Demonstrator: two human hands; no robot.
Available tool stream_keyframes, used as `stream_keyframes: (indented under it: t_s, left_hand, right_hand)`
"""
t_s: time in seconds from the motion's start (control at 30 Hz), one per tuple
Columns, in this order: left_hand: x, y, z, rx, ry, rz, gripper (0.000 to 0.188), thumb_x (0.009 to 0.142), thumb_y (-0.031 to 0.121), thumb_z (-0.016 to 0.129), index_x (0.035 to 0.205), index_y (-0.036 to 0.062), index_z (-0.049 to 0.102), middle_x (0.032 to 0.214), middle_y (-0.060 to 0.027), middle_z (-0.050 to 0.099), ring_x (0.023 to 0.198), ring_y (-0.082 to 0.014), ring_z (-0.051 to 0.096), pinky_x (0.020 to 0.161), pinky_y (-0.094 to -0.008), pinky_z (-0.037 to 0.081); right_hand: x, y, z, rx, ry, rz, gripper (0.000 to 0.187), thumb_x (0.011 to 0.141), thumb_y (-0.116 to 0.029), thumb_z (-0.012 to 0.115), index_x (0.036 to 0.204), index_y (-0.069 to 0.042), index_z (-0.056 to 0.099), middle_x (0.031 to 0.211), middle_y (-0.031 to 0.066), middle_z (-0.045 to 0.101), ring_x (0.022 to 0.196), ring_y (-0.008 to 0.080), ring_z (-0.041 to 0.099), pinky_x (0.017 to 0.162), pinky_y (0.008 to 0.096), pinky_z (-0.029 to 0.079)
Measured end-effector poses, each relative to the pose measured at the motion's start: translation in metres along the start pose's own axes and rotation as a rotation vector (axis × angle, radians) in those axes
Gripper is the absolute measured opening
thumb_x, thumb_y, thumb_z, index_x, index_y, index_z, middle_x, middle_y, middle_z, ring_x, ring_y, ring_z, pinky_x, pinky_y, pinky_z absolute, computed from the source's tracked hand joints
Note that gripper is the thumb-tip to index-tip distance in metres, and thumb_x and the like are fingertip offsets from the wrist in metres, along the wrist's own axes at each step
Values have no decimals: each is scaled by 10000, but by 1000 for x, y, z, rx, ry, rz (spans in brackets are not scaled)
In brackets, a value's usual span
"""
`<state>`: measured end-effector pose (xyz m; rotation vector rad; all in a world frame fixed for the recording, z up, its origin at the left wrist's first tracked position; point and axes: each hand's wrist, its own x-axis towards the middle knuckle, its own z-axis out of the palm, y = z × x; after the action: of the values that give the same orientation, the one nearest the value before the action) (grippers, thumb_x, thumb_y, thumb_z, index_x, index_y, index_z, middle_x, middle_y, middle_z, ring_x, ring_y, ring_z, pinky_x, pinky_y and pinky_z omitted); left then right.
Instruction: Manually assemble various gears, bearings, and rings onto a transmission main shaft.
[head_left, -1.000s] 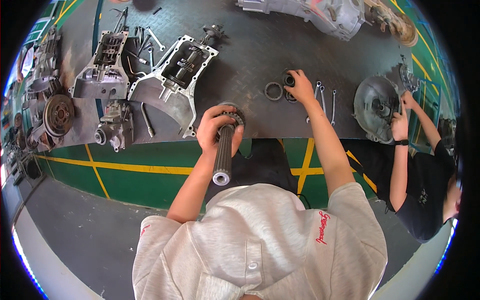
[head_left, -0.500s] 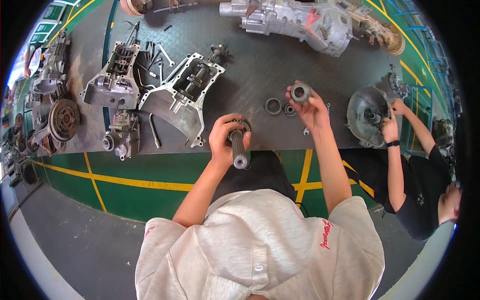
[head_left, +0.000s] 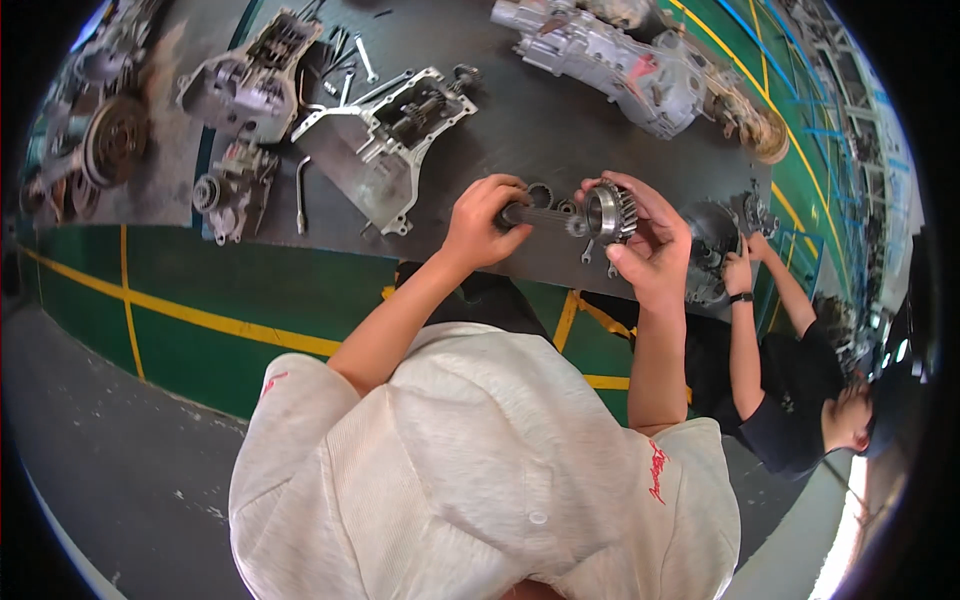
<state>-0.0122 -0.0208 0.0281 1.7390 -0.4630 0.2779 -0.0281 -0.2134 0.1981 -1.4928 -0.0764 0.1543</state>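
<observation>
My left hand (head_left: 482,224) is closed around one end of a splined metal shaft (head_left: 548,215), held nearly level above the bench and pointing right. In my right hand (head_left: 655,240), the fingers and thumb grip a steel gear (head_left: 627,212) with slanted teeth and a smooth collar facing the shaft. The shaft's free end lies close beside the gear; I cannot tell whether they touch. A toothed ring (head_left: 540,192) lies on the bench behind the shaft, partly hidden. Just below the gear is the open end of a wrench (head_left: 587,253).
Left of my hands lies an opened gearbox housing (head_left: 385,165), with another housing half (head_left: 245,85) beyond it. A long gearbox (head_left: 610,65) spans the back. At right, a co-worker's hands (head_left: 745,262) are at a bell-shaped housing (head_left: 708,240). Loose wrenches (head_left: 365,60) lie at back left.
The shaft has swung from pointing toward me to pointing right. My right hand has turned the gear and brought it close to the shaft's free end. The head view has shifted.
</observation>
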Motion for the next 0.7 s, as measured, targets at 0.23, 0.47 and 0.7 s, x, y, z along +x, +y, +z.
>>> stream_keyframes:
  t_s: [0.23,0.47,0.7]
  left_hand:
    - [-9,-2,-6,-27,47,10,384,613,120,818,962,63,667,1095,-111,689,998,-332,668,875,-418,526]
    - [-14,-15,-7,-104,86,-13,508,603,185,851,1058,79,652,1037,-97,704,994,-316,679,934,-427,522]
    - [-13,-38,4,-117,251,26,592,595,238,852,1117,62,634,989,-118,711,959,-345,692,902,-455,538]
  right_hand:
    - [7,-28,19,-669,-197,-99,605,634,-20,780,1232,10,691,1205,147,709,1093,216,691,958,350,541]
    - [21,19,44,-935,-214,-117,542,655,-65,839,1178,-30,699,1171,149,697,1065,297,690,943,380,544]
    - [24,95,38,-914,-113,-172,622,684,-59,894,1257,-11,655,1242,149,667,1123,281,659,997,377,505]
